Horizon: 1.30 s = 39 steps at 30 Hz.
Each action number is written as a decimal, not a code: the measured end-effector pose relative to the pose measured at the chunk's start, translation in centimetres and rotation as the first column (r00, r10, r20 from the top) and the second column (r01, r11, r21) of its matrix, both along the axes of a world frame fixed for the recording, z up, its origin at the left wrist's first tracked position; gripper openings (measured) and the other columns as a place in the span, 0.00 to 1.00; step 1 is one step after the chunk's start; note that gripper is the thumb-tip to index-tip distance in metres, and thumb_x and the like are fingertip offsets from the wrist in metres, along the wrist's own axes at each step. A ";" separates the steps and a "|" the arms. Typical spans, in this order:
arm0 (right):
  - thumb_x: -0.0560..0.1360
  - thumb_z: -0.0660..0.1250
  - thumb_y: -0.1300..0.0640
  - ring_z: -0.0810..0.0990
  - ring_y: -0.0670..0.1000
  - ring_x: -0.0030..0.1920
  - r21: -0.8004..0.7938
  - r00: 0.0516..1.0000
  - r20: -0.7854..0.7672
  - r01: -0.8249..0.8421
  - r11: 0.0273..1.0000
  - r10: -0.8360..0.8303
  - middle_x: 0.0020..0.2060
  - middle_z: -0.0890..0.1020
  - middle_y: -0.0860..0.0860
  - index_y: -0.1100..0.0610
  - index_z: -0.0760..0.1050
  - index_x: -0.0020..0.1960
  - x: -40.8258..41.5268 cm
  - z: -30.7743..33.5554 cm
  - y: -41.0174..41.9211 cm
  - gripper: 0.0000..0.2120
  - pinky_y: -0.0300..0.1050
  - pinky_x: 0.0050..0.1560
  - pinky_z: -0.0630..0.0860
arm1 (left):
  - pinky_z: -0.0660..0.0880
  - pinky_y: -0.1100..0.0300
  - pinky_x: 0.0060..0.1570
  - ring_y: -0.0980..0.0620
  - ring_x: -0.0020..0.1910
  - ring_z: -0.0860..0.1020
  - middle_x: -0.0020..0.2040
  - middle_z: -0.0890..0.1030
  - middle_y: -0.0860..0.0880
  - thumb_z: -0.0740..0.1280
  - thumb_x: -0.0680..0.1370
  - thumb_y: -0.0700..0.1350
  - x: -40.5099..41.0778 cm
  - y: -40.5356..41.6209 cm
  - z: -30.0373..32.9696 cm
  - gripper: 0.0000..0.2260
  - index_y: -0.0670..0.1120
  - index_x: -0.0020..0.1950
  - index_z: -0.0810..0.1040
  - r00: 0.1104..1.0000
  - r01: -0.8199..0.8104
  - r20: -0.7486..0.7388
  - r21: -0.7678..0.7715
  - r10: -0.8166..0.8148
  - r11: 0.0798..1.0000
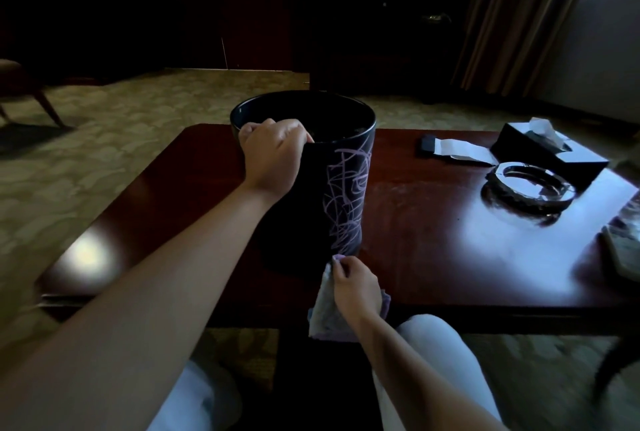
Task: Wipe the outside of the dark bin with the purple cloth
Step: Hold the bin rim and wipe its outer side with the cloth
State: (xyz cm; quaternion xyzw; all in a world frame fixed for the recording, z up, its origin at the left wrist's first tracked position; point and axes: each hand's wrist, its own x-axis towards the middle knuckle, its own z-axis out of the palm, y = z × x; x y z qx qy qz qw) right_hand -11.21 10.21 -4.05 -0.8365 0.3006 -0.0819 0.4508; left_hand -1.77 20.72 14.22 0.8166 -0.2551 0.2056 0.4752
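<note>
Head view: dark bin [346, 195] standing on the bench [450, 222], near its front edge. Left hand [273, 153] clamped on the bin's rim. Right hand [353, 283] pinching the purple cloth [325, 312] at the bin's foot. Bin probably light, hard, slippery; best steadied by the rim. Cloth soft, floppy.

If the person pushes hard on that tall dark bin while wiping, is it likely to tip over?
Possibly. The dark bin stands tall and upright on the glossy table, so it may slide or tip. The left hand grips its rim, probably to steady it. The purple cloth in the right hand hangs limp, so it looks floppy.
</note>
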 end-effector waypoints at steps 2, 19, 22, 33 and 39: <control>0.79 0.57 0.45 0.79 0.48 0.51 0.016 0.999 -0.025 0.023 1.000 -0.022 0.49 0.82 0.46 0.46 0.77 0.56 0.3 0.2 -0.1 0.12 0.45 0.50 0.73 | 0.53 0.74 0.51 0.62 0.37 0.71 0.27 0.71 0.50 0.52 0.71 0.46 0.2 0.0 0.0 0.18 0.40 0.33 0.78 1.000 -0.004 0.007 0.006 0.004 1.000; 0.79 0.57 0.49 0.79 0.51 0.46 0.024 0.999 -0.013 -0.052 0.998 0.052 0.42 0.81 0.49 0.50 0.73 0.43 0.6 0.6 -1.3 0.10 0.48 0.47 0.74 | 0.59 0.67 0.47 0.56 0.28 0.68 0.22 0.63 0.55 0.55 0.73 0.42 1.2 -0.2 -1.4 0.16 0.38 0.28 0.72 0.978 -0.036 0.208 0.019 0.031 0.999; 0.80 0.56 0.46 0.79 0.50 0.47 0.059 0.998 0.001 0.059 0.996 -0.059 0.43 0.81 0.47 0.50 0.75 0.47 0.8 0.5 -1.1 0.12 0.48 0.48 0.73 | 0.60 0.60 0.44 0.57 0.27 0.67 0.21 0.62 0.55 0.55 0.73 0.41 1.2 -0.2 -1.5 0.15 0.38 0.27 0.70 0.973 -0.034 0.228 0.019 0.029 0.999; 0.80 0.56 0.46 0.77 0.48 0.41 0.040 0.999 0.017 -0.034 0.999 0.033 0.35 0.77 0.44 0.46 0.71 0.42 0.6 0.2 -1.4 0.11 0.47 0.45 0.71 | 0.59 0.59 0.45 0.53 0.30 0.68 0.22 0.62 0.54 0.55 0.73 0.43 1.3 -0.4 -1.9 0.15 0.40 0.28 0.71 0.966 -0.063 0.253 0.013 0.058 0.998; 0.79 0.56 0.44 0.79 0.49 0.43 0.078 0.999 0.030 -0.014 0.997 0.012 0.38 0.80 0.46 0.49 0.72 0.44 0.8 0.1 -1.8 0.12 0.49 0.48 0.74 | 0.58 0.60 0.45 0.55 0.30 0.68 0.22 0.63 0.54 0.52 0.72 0.48 1.5 -0.6 -2.1 0.18 0.41 0.29 0.73 0.958 -0.084 0.276 -0.003 0.082 0.996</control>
